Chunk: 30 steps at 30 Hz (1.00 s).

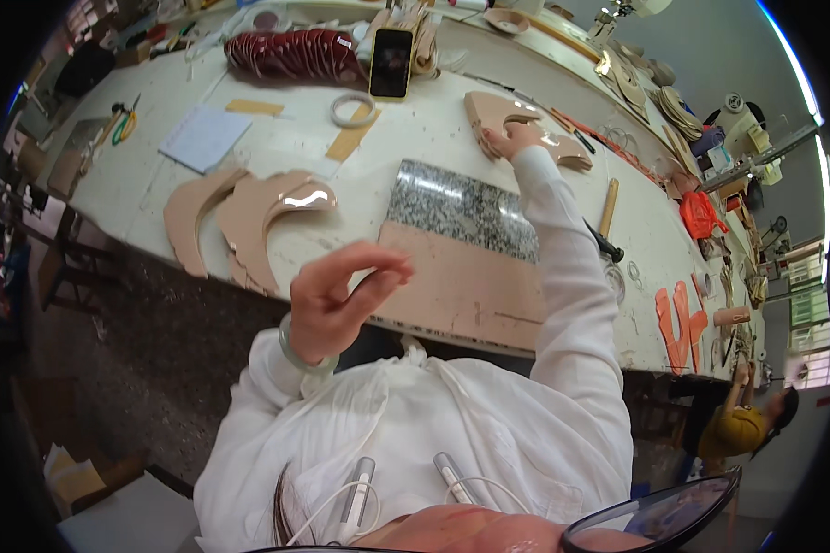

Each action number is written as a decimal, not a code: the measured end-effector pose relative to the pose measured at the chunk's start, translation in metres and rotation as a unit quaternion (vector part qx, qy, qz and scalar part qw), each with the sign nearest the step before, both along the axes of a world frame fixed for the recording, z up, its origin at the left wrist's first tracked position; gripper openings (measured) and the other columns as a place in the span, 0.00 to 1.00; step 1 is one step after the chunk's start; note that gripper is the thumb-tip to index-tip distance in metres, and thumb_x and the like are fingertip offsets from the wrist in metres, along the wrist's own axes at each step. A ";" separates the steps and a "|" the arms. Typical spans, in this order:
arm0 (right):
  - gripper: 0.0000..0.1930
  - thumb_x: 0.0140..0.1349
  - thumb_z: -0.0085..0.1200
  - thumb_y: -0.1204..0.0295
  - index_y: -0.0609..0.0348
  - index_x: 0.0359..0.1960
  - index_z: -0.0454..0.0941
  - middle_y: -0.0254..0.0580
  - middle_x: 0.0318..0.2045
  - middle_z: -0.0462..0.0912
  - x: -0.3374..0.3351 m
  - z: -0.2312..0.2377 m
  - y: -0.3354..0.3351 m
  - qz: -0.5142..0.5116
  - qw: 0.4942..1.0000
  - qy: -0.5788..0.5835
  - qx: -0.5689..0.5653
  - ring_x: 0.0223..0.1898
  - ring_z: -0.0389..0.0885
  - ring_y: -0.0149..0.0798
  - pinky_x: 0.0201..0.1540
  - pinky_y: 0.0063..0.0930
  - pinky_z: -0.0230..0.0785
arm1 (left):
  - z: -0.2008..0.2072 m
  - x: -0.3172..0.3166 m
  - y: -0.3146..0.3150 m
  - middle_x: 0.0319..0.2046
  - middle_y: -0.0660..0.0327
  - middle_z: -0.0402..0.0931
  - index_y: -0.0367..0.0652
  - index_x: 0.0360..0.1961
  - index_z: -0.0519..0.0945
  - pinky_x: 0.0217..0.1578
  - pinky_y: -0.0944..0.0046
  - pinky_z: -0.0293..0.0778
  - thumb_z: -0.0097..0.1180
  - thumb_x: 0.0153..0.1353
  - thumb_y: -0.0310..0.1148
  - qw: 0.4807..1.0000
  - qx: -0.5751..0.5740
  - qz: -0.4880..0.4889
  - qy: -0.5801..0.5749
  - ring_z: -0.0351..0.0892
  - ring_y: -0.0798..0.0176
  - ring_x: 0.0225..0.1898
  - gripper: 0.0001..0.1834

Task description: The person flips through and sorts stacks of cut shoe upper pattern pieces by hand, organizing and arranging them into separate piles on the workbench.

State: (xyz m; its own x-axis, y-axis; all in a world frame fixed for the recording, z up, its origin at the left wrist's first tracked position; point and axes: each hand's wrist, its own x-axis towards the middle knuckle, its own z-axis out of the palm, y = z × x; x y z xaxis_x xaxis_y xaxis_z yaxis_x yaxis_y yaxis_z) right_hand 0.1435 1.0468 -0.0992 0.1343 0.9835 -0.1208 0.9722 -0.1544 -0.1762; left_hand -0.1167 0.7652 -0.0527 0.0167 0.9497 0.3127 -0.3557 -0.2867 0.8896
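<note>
My right hand (515, 140) reaches out over the table, its fingers curled on the edge of a curved, glossy tan leather-like piece (489, 109) in a small group of such pieces. Nearer to me, my left hand (337, 300) hovers above the table's front edge, thumb and fingertips pinched together with nothing visible between them. Between the hands lies a speckled grey stone slab (461, 205). A flat tan sheet (461, 276) covers or adjoins its near part. More curved tan pieces (272, 217) rest overlapping to the left of my left hand.
Behind lie a roll of tape (353, 111), a propped phone (391, 63) and a dark red wrapped bundle (295, 57). A hammer (607, 226) is right of the slab, with orange strips (678, 323) beyond. Paper (205, 138) lies left. Another person (738, 429) is at far right.
</note>
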 end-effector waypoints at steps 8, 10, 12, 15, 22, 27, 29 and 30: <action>0.18 0.58 0.57 0.75 0.66 0.50 0.75 0.43 0.39 0.82 0.084 0.015 -0.271 0.124 0.870 0.475 0.042 0.38 0.80 0.34 0.42 0.20 0.73 | 0.104 0.031 -0.041 0.30 0.63 0.80 0.49 0.34 0.80 0.33 0.70 0.67 0.58 0.59 0.30 0.928 0.345 -0.098 -0.105 0.74 0.69 0.28 0.02; 0.17 0.59 0.56 0.76 0.67 0.51 0.75 0.45 0.39 0.82 0.110 0.000 -0.323 0.084 0.856 0.508 0.039 0.37 0.80 0.35 0.41 0.20 0.74 | 0.114 0.039 -0.050 0.31 0.66 0.80 0.52 0.30 0.81 0.33 0.70 0.66 0.58 0.59 0.31 0.915 0.361 -0.118 -0.132 0.74 0.71 0.28 0.02; 0.17 0.60 0.55 0.77 0.69 0.51 0.74 0.46 0.39 0.82 0.127 -0.019 -0.360 -0.046 0.847 0.527 0.056 0.37 0.80 0.35 0.42 0.22 0.75 | 0.118 0.047 -0.054 0.32 0.70 0.81 0.55 0.27 0.82 0.33 0.70 0.65 0.59 0.59 0.33 0.901 0.374 -0.146 -0.164 0.73 0.73 0.27 0.04; 0.15 0.60 0.55 0.76 0.70 0.48 0.75 0.47 0.37 0.83 0.093 0.012 -0.355 -0.046 0.821 0.565 0.072 0.36 0.81 0.35 0.41 0.21 0.74 | 0.124 0.064 -0.065 0.32 0.70 0.81 0.54 0.28 0.82 0.33 0.70 0.66 0.59 0.59 0.33 0.894 0.398 -0.150 -0.140 0.74 0.72 0.27 0.04; 0.23 0.58 0.56 0.53 0.64 0.40 0.81 0.37 0.30 0.84 0.153 -0.025 -0.167 -0.045 0.911 0.354 0.208 0.33 0.78 0.32 0.38 0.19 0.69 | 0.115 0.081 -0.002 0.33 0.67 0.81 0.49 0.36 0.83 0.35 0.69 0.69 0.57 0.60 0.33 0.942 0.302 -0.067 0.131 0.75 0.71 0.30 0.05; 0.37 0.48 0.57 0.39 0.64 0.43 0.81 0.47 0.40 0.83 0.172 -0.063 0.002 -0.204 0.968 0.125 0.072 0.42 0.80 0.45 0.49 0.30 0.72 | 0.005 0.114 0.202 0.35 0.58 0.81 0.35 0.44 0.79 0.38 0.67 0.74 0.60 0.56 0.38 0.992 -0.047 -0.038 0.114 0.78 0.65 0.34 0.19; 0.41 0.46 0.56 0.36 0.67 0.45 0.79 0.49 0.44 0.82 0.127 -0.058 0.019 -0.253 0.951 0.177 0.029 0.45 0.80 0.47 0.49 0.31 0.72 | -0.065 0.097 0.279 0.41 0.54 0.79 0.34 0.46 0.78 0.41 0.65 0.73 0.58 0.56 0.45 0.928 -0.077 0.070 0.356 0.77 0.59 0.40 0.25; 0.41 0.46 0.56 0.36 0.67 0.45 0.79 0.49 0.44 0.82 0.119 -0.062 0.025 -0.246 0.953 0.175 0.030 0.45 0.80 0.47 0.49 0.31 0.72 | -0.087 0.100 0.304 0.41 0.54 0.79 0.34 0.46 0.78 0.41 0.65 0.73 0.58 0.56 0.45 0.929 -0.078 0.077 0.353 0.77 0.59 0.40 0.25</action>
